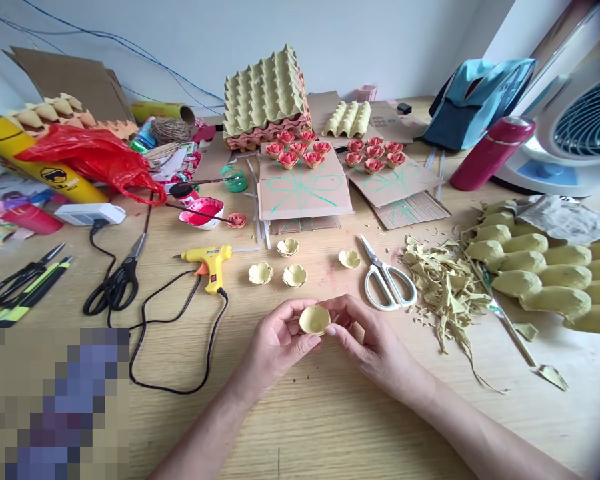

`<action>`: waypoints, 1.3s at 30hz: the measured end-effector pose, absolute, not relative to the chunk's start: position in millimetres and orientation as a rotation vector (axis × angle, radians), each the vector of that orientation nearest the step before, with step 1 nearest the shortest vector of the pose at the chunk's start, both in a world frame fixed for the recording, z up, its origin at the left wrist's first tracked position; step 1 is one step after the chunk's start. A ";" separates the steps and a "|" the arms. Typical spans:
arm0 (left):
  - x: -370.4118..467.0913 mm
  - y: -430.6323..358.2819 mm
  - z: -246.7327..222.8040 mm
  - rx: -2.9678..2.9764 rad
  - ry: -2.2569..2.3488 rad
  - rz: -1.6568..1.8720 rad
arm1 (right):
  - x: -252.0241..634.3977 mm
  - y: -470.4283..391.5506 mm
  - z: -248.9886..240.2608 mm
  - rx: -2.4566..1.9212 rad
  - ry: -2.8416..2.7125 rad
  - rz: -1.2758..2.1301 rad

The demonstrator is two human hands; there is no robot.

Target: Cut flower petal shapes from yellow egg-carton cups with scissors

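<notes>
Between my two hands, just above the wooden table (300, 427), is a small pale-yellow egg-carton cup (315, 321) with its hollow turned up. My left hand (283, 340) grips its left side, thumb at the front. On the opposite rim, the fingers and thumb of my right hand (363, 333) pinch the cup. Beyond them lie several cut petal cups (295, 275), with another petal cup (349, 259) farther right. White-handled scissors (387, 283) rest open beside my right hand. To the left, a yellow glue gun (211, 265) lies on its side.
Curly carton scraps (443, 287) and a yellow egg tray (540, 267) cover the right. Red carton flowers (299, 150) stand on cardboard (305, 193) behind. Red paint bowl (203, 213), black scissors (115, 280) and a looping cord (207, 373) occupy the left; a red bottle (493, 153) stands back right.
</notes>
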State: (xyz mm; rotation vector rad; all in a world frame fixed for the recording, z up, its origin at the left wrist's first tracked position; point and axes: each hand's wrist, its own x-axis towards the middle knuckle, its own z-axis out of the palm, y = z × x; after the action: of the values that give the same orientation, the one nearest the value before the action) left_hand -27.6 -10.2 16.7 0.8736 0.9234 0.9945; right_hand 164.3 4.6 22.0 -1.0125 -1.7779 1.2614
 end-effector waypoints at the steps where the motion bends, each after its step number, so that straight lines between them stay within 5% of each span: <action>1: -28.1 -10.4 17.2 0.862 0.915 0.995 | 164.5 4.2 23.0 -1.004 -1.787 1.244; 10: -32.4 -8.2 23.8 0.831 0.911 0.978 | 172.4 7.8 26.3 -1.037 -1.741 0.994; 25: -44.0 2.8 -6.0 2.192 1.627 0.968 | 193.7 13.9 36.2 -1.113 -1.957 0.590; 39: -45.4 0.4 -8.6 2.069 1.594 0.965 | 405.1 -19.4 44.0 -1.768 -1.574 -0.059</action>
State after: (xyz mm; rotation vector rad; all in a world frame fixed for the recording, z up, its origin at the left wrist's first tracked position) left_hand -45.4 0.4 -8.6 2.0688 1.5944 0.9648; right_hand 405.1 -19.4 44.0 -1.7676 -1.5737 -0.0585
